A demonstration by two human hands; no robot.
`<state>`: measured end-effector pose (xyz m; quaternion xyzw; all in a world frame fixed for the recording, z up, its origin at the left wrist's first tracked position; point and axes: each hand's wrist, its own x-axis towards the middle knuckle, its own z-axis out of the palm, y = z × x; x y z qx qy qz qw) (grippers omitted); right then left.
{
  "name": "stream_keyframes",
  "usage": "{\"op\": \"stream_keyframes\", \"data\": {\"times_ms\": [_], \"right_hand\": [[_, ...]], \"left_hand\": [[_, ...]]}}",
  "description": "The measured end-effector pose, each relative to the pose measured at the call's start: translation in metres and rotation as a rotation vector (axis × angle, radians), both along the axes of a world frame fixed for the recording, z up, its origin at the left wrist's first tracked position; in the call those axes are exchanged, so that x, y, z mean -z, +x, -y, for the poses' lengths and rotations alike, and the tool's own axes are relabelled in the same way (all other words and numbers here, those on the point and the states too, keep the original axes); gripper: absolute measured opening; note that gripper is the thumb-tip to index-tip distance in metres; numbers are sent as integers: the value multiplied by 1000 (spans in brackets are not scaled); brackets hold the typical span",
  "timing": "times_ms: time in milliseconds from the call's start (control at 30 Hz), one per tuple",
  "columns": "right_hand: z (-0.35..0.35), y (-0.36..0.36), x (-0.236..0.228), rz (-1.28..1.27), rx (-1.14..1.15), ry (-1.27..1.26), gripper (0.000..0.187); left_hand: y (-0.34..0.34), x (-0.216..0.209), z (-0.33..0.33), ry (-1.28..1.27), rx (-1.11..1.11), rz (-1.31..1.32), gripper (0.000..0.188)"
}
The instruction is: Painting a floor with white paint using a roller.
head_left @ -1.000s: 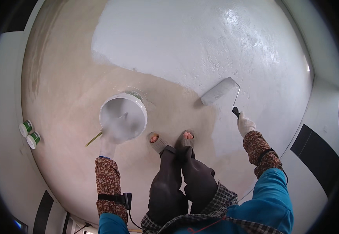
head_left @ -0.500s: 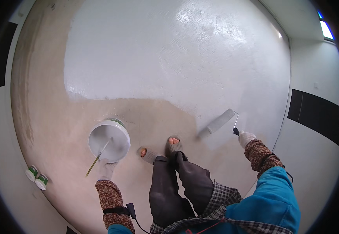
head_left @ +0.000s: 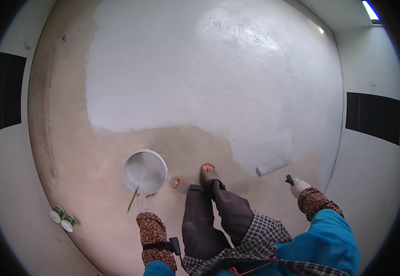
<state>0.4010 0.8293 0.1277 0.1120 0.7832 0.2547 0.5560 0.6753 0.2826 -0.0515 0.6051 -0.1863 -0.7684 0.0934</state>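
My right hand [head_left: 300, 187], in a white glove, is closed round the dark handle [head_left: 289, 179] of a paint roller. The roller's grey, paint-wet sleeve [head_left: 272, 167] lies at the near edge of the white-coated floor area. At the left, my gloved left hand [head_left: 145, 202] grips the near rim of a round white bucket [head_left: 162, 159]; its fingers are partly hidden. A thin paintbrush [head_left: 133, 198] with a yellow-green handle leans out over that rim, close to this hand. Whitish-grey shows inside the bucket. Whether it hangs or stands on the floor, I cannot tell.
Glossy white coating [head_left: 172, 73] covers the far and right floor; bare beige floor [head_left: 98, 184] lies at the left and near side. Two small white-and-green tubs [head_left: 68, 223] stand by the left wall. My sandalled feet [head_left: 208, 171] are between bucket and roller. A wall [head_left: 370, 152] rises at right.
The roller has come nearer to me, and its sleeve now lies more nearly crosswise. My left hand stays at the bucket rim. The whole view has shifted, moving the tubs and bucket rightward in the picture.
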Motion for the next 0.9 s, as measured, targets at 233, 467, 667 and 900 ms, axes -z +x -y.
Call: {"op": "stream_keyframes", "data": {"times_ms": [233,467,667,900], "right_hand": [[-23,23,77,-50,291,-111,38],[-37,24,109,94,504,-35,38],[-52,51,120,44,583,-155,39],[-61,96,119,-190,807,-280,29]], "left_hand": [[-19,-25,5,-24,45,70,66],[-56,-52,5,23,156,218,66],[-103,-97,-14,-4,368,119,61],[-116,-98,-17,-17,511,116,62]]}}
